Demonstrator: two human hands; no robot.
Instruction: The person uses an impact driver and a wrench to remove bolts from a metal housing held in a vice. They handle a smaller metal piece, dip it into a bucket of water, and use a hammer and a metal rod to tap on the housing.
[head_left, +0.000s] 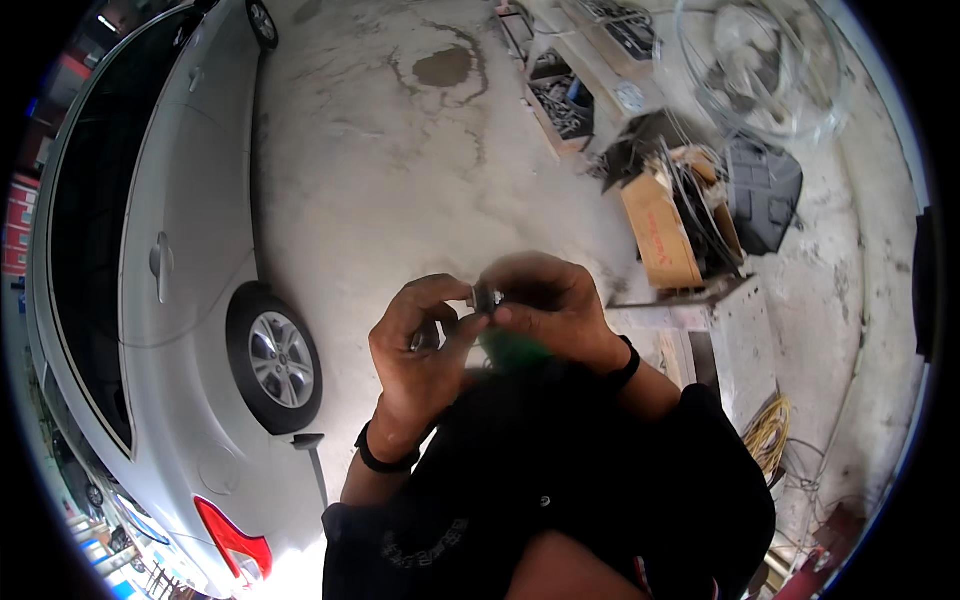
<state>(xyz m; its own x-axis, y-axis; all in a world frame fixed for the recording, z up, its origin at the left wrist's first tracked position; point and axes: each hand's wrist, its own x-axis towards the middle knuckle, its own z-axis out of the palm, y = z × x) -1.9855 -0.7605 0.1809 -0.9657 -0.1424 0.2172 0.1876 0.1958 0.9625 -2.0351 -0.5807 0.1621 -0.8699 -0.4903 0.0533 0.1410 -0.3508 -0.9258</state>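
Observation:
My left hand (pixel 415 335) and my right hand (pixel 548 305) meet in front of my chest. Between their fingertips sits a small round metal fitting (pixel 485 298), silver and dark, pinched from both sides. Its exact kind is too small to make out. A second shiny metal piece (pixel 425 341) shows among the curled fingers of my left hand, partly hidden by them. The right fingers are smeared by motion. Just below the hands is a blurred green patch (pixel 515 350), mostly covered by the right hand.
A silver car (pixel 190 330) stands along the left, its rear wheel (pixel 275 360) nearby. On the right are a metal bench (pixel 740 335), a cardboard box (pixel 662 235) of cables, a dark backpack (pixel 765 195), a tool tray (pixel 563 105) and coiled clear hose (pixel 835 105). Yellow cable (pixel 768 437) hangs by the bench.

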